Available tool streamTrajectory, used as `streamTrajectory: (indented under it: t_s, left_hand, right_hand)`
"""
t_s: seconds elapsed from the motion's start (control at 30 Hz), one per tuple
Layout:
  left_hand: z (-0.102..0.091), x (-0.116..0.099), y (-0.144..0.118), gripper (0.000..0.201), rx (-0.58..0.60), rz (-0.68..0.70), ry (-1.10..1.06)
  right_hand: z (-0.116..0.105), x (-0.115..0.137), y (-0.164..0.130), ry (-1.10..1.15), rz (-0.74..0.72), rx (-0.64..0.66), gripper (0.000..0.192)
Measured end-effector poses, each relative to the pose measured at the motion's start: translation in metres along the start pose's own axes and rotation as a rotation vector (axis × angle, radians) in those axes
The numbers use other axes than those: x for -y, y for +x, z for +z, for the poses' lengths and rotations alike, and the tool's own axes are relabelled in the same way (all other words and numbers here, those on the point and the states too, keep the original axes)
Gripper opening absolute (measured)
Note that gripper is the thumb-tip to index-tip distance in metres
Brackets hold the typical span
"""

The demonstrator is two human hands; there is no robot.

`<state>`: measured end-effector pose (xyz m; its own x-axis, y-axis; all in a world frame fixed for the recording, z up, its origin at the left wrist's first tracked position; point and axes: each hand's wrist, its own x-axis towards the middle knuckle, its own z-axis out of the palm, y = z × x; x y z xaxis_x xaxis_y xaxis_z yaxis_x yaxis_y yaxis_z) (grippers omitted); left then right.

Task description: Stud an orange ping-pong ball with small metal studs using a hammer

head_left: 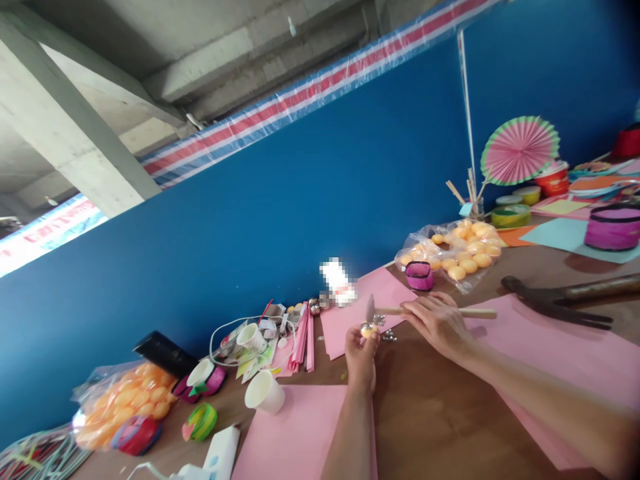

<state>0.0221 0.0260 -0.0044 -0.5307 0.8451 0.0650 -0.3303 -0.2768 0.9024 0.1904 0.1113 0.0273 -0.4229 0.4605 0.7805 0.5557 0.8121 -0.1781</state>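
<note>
My left hand (361, 363) is closed around a small orange-yellow ball (369, 333) with shiny silvery bits on its upper side. My right hand (440, 325) grips a small hammer (473, 313) by its light wooden handle. Its grey, wedge-shaped head is just above the ball; whether they touch I cannot tell. Small silvery pieces (389, 336) lie on the brown table (420, 413) just beyond the ball. Under and behind the hands is a pink sheet (385, 293), and another pink sheet (300, 433) lies beneath my left forearm.
A claw hammer (555, 300) lies at right. Bags of orange balls (465, 250) stand at the back and far left. White cups (265, 392), pink strips (301, 340), a power strip (220, 453) and a magenta container (419, 275) are around. A blue partition (300, 200) rises behind.
</note>
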Motion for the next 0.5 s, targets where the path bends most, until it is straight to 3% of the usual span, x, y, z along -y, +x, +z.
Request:
streamTrajectory:
  t_s: [0.17,0.33,0.5]
  left_hand:
    - [0.0002,-0.001,-0.0008,0.047,-0.002,-0.022,-0.043]
    - [-0.0011,0.0007,0.0005,0.037,0.013,0.002,0.034]
    - [-0.0002,-0.0015,-0.0016,0.039,0.032,0.021,0.078]
  right_hand:
    - [0.0003,-0.0001,0.0008,-0.011,0.007,0.003,0.019]
    - [-0.0014,0.0027,0.0014,-0.002,-0.027,-0.002,0.02]
    - [-0.0008,0.0049,0.0007,0.007,-0.021,-0.015,0.019]
